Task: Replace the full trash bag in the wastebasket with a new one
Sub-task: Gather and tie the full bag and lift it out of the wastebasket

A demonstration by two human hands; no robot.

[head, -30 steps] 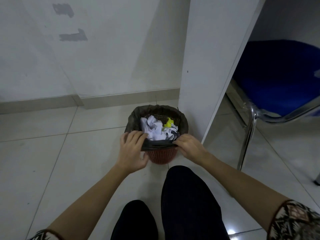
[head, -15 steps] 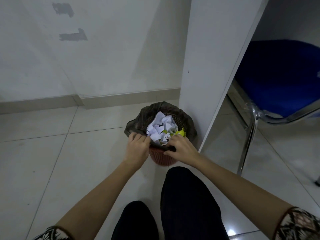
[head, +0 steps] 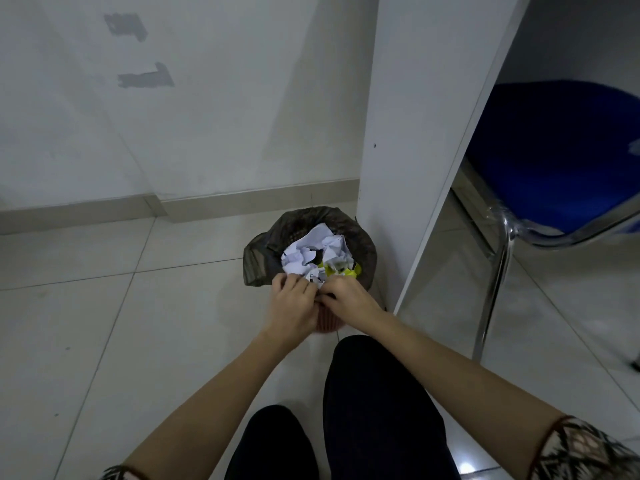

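Note:
A small red wastebasket (head: 327,322) stands on the tiled floor beside a white desk panel. A dark trash bag (head: 258,261) lines it, its edge lifted off the rim on the left and far side. Crumpled white paper (head: 311,252) and yellow scraps (head: 346,270) fill the bag to the top. My left hand (head: 292,306) and my right hand (head: 348,299) meet at the near rim, both pinching the bag's near edge. The basket's near rim is hidden under my hands.
The white desk side panel (head: 415,150) rises right of the basket, almost touching it. A blue chair (head: 561,157) with chrome legs sits under the desk at right. A wall with a skirting board (head: 242,199) runs behind. My dark-trousered knees (head: 374,410) are below.
My hands have moved from apart on the rim to together at its near side, gathering the bag's edge. The bag has come up off the rim and the paper sits higher.

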